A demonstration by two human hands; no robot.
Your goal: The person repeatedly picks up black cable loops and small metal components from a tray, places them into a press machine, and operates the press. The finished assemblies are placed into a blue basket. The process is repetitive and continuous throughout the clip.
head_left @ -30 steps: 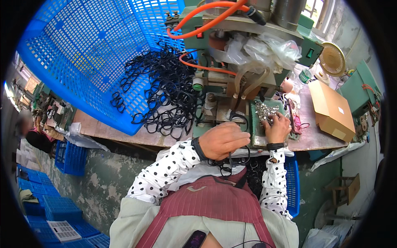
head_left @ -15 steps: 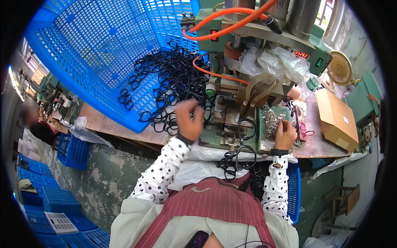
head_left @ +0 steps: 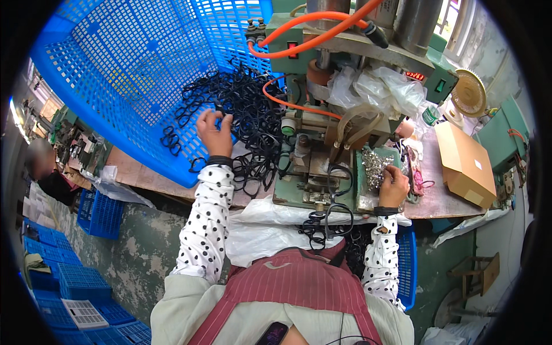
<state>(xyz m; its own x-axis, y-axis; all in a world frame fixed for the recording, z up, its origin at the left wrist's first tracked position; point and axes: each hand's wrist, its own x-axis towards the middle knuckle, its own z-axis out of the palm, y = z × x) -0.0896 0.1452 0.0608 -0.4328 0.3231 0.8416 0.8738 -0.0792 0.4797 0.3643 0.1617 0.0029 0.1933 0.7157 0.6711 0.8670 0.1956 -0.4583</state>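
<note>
My left hand (head_left: 214, 133) is over the near part of a heap of black eyeglass frames (head_left: 253, 109) spilling from a tipped blue basket (head_left: 123, 75). Its thumb and fingers are apart, with no frame plainly held. At the right, my right hand (head_left: 394, 188) pinches its fingers together at the edge of a tray (head_left: 365, 202) of small silvery metal parts (head_left: 376, 165). Whatever lies between those fingertips is hidden. Between the hands, another black eyeglass frame (head_left: 340, 221) hangs upright at the front of a green press machine (head_left: 299, 192).
Orange hoses (head_left: 310, 53) and clear plastic sheeting (head_left: 374, 86) surround the press. An open cardboard box (head_left: 466, 164) stands on the right of the table. More black frames (head_left: 315, 230) lie near my lap. Blue crates (head_left: 83, 282) stand on the floor, and another person (head_left: 49, 167) sits far left.
My left hand has moved left and away from the press, onto the frames in the basket. My right hand stays by the metal parts, its fingers slightly shifted.
</note>
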